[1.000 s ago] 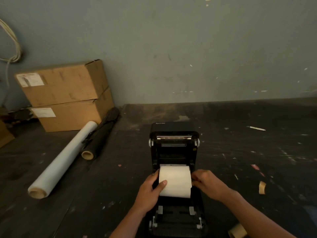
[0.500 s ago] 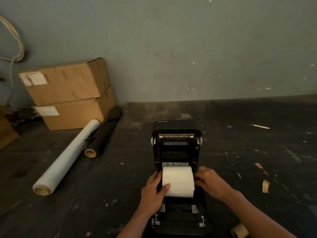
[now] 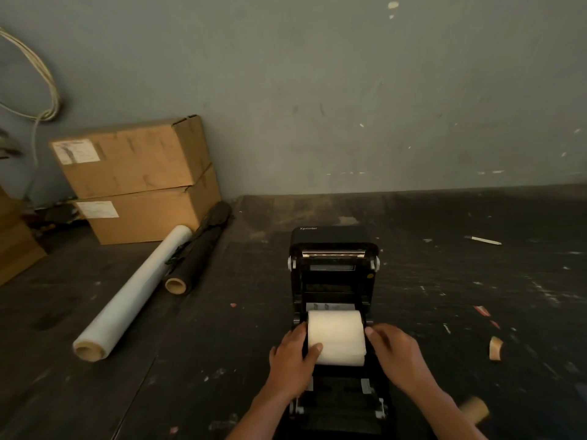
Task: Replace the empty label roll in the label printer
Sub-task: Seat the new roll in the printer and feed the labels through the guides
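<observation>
The black label printer [image 3: 333, 281] sits open on the dark floor [image 3: 476, 312], its lid tipped back toward 12 o'clock. A white label roll [image 3: 336, 336] lies in the open bay, held at both ends. The left hand [image 3: 293, 360] grips the roll's 9 o'clock end, thumb pressed on its front face; the right hand [image 3: 394, 354] closes on the 3 o'clock end. A bare cardboard core [image 3: 473, 409] lies at 4 o'clock from the printer, near the right forearm
</observation>
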A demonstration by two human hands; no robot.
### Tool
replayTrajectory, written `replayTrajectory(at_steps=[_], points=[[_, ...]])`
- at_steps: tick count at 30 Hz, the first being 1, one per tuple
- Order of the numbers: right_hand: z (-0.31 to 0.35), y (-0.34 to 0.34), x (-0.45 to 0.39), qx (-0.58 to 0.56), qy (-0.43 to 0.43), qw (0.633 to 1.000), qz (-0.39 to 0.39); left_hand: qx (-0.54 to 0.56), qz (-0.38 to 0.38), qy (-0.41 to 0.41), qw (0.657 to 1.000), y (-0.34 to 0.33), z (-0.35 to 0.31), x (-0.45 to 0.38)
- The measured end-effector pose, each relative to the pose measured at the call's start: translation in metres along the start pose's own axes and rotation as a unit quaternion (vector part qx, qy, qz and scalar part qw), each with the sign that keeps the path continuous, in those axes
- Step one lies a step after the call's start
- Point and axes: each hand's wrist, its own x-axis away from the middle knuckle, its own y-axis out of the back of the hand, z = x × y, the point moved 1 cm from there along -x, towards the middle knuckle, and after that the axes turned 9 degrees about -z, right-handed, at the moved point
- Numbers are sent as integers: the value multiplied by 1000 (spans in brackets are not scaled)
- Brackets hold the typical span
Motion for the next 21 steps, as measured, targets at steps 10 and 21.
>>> replayTrajectory(at_steps=[10,21], points=[[9,-4,15,-73,-117,990,9,12,-75,52,996,12,-4,4],[9,0,25,-155,-193,967,54,44,-30,63,997,20,-5,8]])
